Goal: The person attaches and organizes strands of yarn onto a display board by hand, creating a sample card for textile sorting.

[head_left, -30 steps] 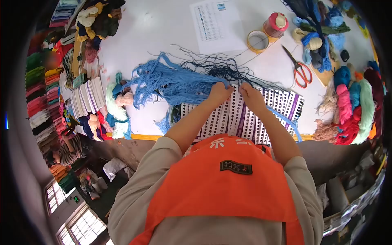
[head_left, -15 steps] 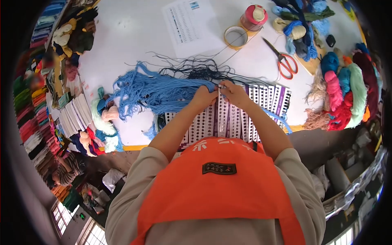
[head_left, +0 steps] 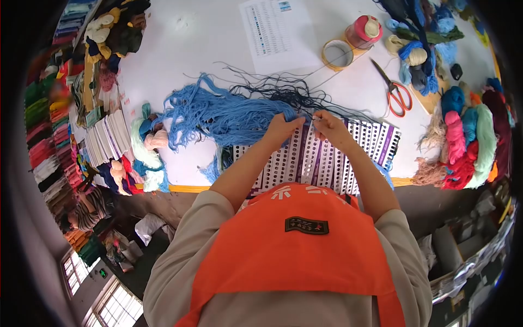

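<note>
A bundle of blue yarn (head_left: 218, 117) stretches across the table, and its right end lies in my left hand (head_left: 282, 131), whose fingers are closed on it. Just to the right, my right hand (head_left: 331, 131) has thumb and forefinger pinched close to the yarn's end; what they hold is too small to make out. Beneath both hands lie white and purple cards with rows of holes (head_left: 297, 163). Dark navy strands (head_left: 283, 90) are spread loosely behind the blue bundle and over the cards' far edge.
Orange-handled scissors (head_left: 396, 95), a tape roll (head_left: 338, 55) and a pink-lidded container (head_left: 364, 32) stand beyond my right hand. A printed sheet (head_left: 272, 32) lies at the back. Colored yarn skeins (head_left: 455, 133) line the right edge, with more skeins (head_left: 146, 144) on the left.
My hands have drawn slightly apart, the right one moving to the right. My left hand keeps hold of the blue yarn. The whole view has shifted a little.
</note>
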`<action>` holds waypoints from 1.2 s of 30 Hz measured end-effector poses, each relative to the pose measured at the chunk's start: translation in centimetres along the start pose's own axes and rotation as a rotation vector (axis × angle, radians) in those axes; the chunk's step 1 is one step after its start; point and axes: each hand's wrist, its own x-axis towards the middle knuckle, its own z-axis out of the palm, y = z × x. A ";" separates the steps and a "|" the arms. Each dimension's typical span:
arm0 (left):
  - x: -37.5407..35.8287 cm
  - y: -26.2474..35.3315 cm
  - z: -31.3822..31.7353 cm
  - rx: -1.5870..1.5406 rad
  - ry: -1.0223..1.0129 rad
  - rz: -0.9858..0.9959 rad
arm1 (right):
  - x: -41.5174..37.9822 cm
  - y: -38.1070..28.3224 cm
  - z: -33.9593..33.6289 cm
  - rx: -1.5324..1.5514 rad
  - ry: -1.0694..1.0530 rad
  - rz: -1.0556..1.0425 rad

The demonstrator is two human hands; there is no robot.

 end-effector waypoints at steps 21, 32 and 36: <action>-1.0 -1.0 1.1 1.230 0.119 0.848 | 0.5 1.6 0.1 -0.128 0.035 -0.077; -13.3 13.0 -16.6 -0.531 0.069 0.165 | 0.9 0.6 1.2 -0.199 0.165 0.037; -15.5 15.3 -16.2 -0.201 0.643 0.582 | 0.8 0.7 2.1 -0.290 0.225 0.022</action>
